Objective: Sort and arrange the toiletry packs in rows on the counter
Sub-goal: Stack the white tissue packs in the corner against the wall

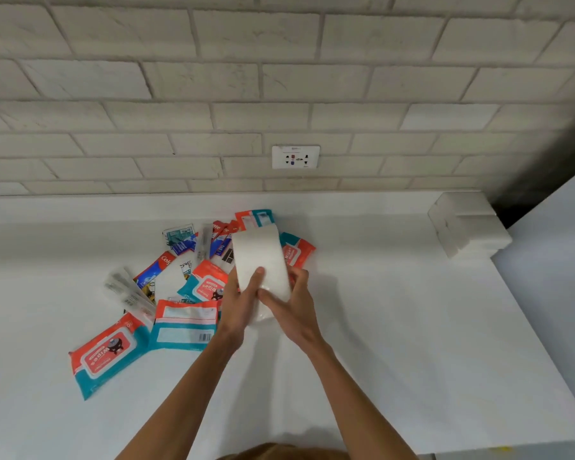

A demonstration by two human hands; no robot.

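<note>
- The left hand [243,303] grips a white plastic-wrapped pack [263,257] from its left side, with the thumb laid across the front face and the fingers hidden behind it.
- The right hand [289,307] grips the same pack at its lower right corner, fingers curled round the edge.
- The pack is held up on end, over the right part of a loose pile on the white counter [379,327].
- A wipes pack [103,356] in orange and teal lies face up at the near left of the pile.
- Just beside it, a second wipes pack [186,327] lies back side up, barcode showing.
- A third wipes pack [206,283] sits just left of the left hand, and a fourth [297,250] shows from behind the held pack on its right.
- A Colgate toothpaste box [158,268] lies tilted in the middle of the pile.
- Clear-wrapped sticks [127,288], perhaps toothbrushes, lie at the pile's left edge.
- A wall socket [295,157] sits in the tiled wall [213,78].
- A stack of white blocks [468,224] stands at the counter's far right, well apart from the pile.
</note>
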